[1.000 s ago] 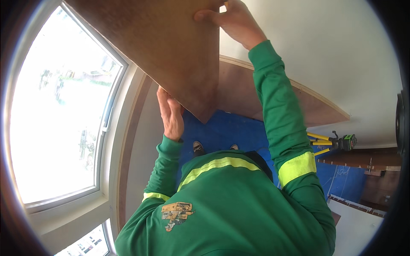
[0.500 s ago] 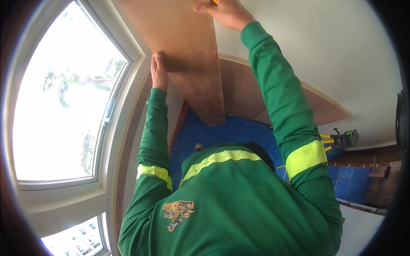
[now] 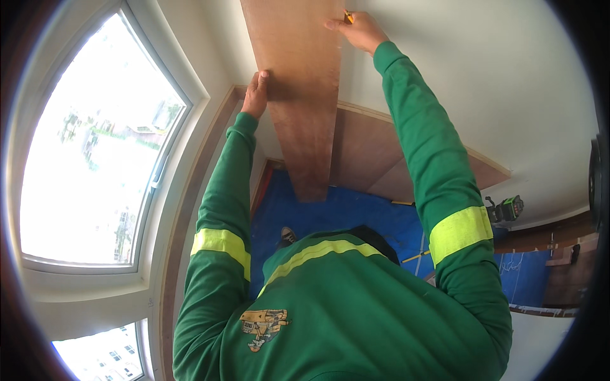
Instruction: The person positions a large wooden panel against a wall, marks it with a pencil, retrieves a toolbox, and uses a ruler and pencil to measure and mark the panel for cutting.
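Observation:
A long brown plywood board [image 3: 298, 70] stands upright in front of me, its narrow-looking lower end down by the blue floor sheet. My left hand [image 3: 256, 94] grips its left edge, thumb on the front face and the fingers partly hidden behind. Higher up, at the right edge, is my right hand [image 3: 361, 32], with its thumb side touching the board. Between its closed fingers sits a thin yellow pencil-like tool [image 3: 349, 17], only partly visible.
At my left is a window [image 3: 101, 140] in a pale frame. Behind the board, a lower brown wood panel [image 3: 368, 149] lines the wall [image 3: 483, 82]. A black-and-green device [image 3: 506, 208] stands at the right. Blue sheeting [image 3: 356, 213] covers the floor.
The board has become more upright in view, its upper part shifting right. Both hands have moved right with it, and the yellow tool in my right hand shows more.

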Available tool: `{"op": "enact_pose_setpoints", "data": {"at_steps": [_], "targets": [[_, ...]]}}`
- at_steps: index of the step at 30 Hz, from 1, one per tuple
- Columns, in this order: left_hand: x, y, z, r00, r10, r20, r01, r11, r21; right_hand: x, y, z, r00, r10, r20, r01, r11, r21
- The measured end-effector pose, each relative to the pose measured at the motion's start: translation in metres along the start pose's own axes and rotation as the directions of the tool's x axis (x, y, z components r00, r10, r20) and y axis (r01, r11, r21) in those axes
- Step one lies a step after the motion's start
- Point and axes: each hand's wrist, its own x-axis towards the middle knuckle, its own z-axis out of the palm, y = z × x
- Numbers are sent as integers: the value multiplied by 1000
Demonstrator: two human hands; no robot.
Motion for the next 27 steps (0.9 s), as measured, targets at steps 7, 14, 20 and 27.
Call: {"op": "enact_pose_setpoints", "data": {"at_steps": [7, 14, 20, 27], "targets": [[23, -9, 24, 996, 59, 71, -60, 998, 10, -2, 21, -20, 996, 89, 32, -90, 996, 27], [32, -19, 23, 995, 17, 96, -18, 1000, 12, -1, 35, -9, 997, 12, -72, -8, 998, 58], [41, -22, 25, 995, 9, 101, -12, 1000, 25, -4, 32, -10, 1000, 3, -28, 1, 991, 134], [45, -20, 28, 996, -21, 91, 20, 1000, 12, -16, 23, -13, 1000, 5, 17, -9, 977, 212]]}}
